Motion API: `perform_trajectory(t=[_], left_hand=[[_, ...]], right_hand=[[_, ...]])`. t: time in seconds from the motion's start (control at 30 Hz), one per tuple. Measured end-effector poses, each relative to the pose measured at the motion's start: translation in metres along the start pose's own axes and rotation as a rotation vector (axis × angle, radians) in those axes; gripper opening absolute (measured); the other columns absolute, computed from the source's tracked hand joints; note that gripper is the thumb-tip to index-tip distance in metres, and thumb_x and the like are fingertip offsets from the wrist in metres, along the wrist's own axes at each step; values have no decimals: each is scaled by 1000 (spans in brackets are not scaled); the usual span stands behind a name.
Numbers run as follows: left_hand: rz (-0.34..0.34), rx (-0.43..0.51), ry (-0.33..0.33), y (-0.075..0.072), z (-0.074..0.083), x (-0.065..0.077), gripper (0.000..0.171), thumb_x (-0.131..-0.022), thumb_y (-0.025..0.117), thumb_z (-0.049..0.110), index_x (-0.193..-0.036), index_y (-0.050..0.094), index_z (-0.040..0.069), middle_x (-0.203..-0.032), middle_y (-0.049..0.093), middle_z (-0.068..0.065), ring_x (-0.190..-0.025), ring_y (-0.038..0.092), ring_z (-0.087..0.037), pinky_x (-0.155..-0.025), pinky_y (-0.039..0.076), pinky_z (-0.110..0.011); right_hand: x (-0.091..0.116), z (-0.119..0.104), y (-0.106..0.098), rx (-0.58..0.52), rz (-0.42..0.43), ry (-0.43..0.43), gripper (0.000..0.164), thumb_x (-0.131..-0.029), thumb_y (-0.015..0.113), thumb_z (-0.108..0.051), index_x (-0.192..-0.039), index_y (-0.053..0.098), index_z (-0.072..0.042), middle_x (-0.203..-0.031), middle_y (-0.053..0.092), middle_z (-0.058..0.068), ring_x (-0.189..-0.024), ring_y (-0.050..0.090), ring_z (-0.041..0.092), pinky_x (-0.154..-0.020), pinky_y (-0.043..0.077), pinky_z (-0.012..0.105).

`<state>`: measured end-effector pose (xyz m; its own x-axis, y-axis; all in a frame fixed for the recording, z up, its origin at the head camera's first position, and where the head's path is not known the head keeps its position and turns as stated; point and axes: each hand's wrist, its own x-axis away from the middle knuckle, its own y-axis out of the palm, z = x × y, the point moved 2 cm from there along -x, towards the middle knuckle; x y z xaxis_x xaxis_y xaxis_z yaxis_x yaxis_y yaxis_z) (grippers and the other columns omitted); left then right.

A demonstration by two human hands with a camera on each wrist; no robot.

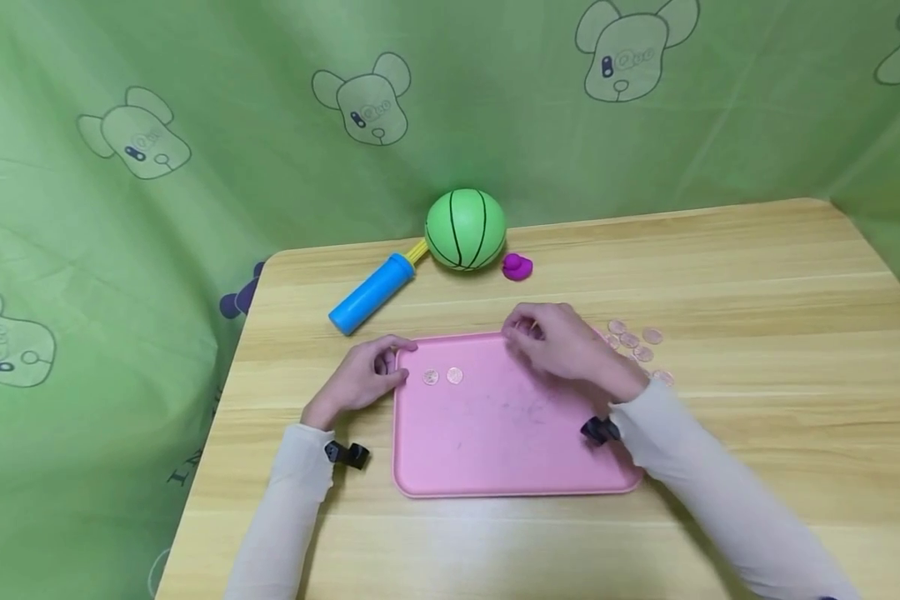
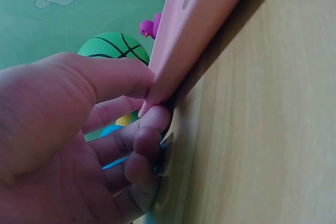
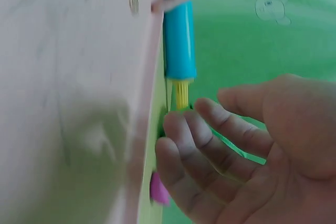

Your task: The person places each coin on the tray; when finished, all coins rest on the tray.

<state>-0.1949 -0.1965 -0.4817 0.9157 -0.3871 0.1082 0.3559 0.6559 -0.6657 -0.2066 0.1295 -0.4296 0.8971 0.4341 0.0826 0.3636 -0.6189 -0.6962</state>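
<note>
A pink tray (image 1: 487,442) lies on the table, with two round coins (image 1: 442,377) side by side near its far left corner. At that corner my left hand (image 1: 366,372) pinches the rim; in the left wrist view the thumb is on one side of the pink rim (image 2: 181,51) and a fingertip against the other. My right hand (image 1: 558,337) hovers over the tray's far edge. Its fingers (image 3: 197,153) are loosely curled, and no object shows between them in the right wrist view. More coins (image 1: 630,340) lie beyond the tray's right side, partly behind the right hand and wrist.
Behind the tray are a blue pump (image 1: 372,293) with a yellow end, a green ball (image 1: 465,229) with black lines, and a small purple rubber duck (image 1: 517,267). A green curtain (image 1: 495,100) printed with cartoon heads hangs behind the wooden table (image 1: 757,333).
</note>
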Motion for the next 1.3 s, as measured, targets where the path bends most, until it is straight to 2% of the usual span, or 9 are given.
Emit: perform_trajectory(t=[0.2, 0.43, 0.57, 0.63, 0.73, 0.83, 0.93, 1.03, 1.3], left_hand=[[-3, -2, 6, 2, 0, -2, 42, -99, 76, 7, -140, 71, 9, -92, 61, -6, -78, 53, -16, -69, 44, -23], [-8, -1, -11, 2, 1, 0, 42, -99, 76, 7, -141, 71, 11, -94, 61, -7, -79, 53, -16, -69, 44, -23], [-8, -4, -12, 2, 1, -1, 42, -100, 76, 7, -141, 71, 11, -94, 61, -6, -79, 53, -16, -70, 45, -23], [-6, -4, -11, 2, 1, -2, 42, -100, 76, 7, -141, 71, 11, -94, 61, -6, -79, 53, -16, -70, 45, -23], [-4, -2, -7, 1, 1, -2, 42, -99, 76, 7, -141, 71, 10, -93, 61, -7, -79, 53, -16, -69, 44, -23], [-4, -2, -10, 1, 0, -2, 43, -99, 76, 7, -141, 71, 10, -94, 61, -7, -79, 53, -16, -69, 44, -23], [-5, -1, -17, 1, 0, -1, 43, -99, 76, 7, -142, 70, 10, -94, 61, -7, -79, 53, -16, -69, 45, -22], [-5, 4, -21, 1, -1, 0, 43, -99, 76, 6, -142, 71, 10, -94, 61, -6, -79, 54, -16, -69, 45, -22], [-4, 2, -14, 0, -1, 0, 42, -99, 76, 7, -141, 71, 10, -94, 61, -6, -79, 54, -16, -69, 45, -22]], right_hand=[[19, 24, -30, 32, 38, 30, 23, -109, 64, -14, -126, 74, -2, -109, 78, 15, -89, 71, 23, -88, 60, 43], [39, 60, -62, 10, 108, 23, 26, -111, 62, -19, -127, 76, -4, -116, 79, 19, -104, 73, 31, -79, 57, 24], [52, 80, -75, 24, 166, 27, 27, -112, 59, -17, -130, 74, -4, -122, 78, 22, -104, 76, 37, -75, 57, 21], [59, 89, -79, 32, 171, 46, 29, -112, 58, -15, -134, 73, -4, -129, 75, 25, -105, 77, 41, -74, 60, 25], [67, 103, -82, 72, 176, 52, 32, -110, 61, -11, -138, 70, -1, -137, 71, 30, -109, 76, 48, -81, 64, 37], [73, 115, -83, 141, 181, 34, 35, -105, 68, -7, -138, 69, 4, -131, 71, 32, -109, 73, 49, -90, 62, 57], [77, 124, -84, 204, 180, 35, 36, -101, 73, -6, -135, 70, 8, -121, 74, 31, -107, 71, 46, -95, 56, 68], [79, 131, -84, 236, 165, 74, 34, -102, 73, -10, -132, 71, 8, -118, 74, 29, -108, 70, 45, -97, 53, 69], [78, 145, -84, 249, 135, 157, 30, -102, 75, -17, -121, 76, 5, -112, 72, 27, -102, 68, 40, -90, 54, 58]])
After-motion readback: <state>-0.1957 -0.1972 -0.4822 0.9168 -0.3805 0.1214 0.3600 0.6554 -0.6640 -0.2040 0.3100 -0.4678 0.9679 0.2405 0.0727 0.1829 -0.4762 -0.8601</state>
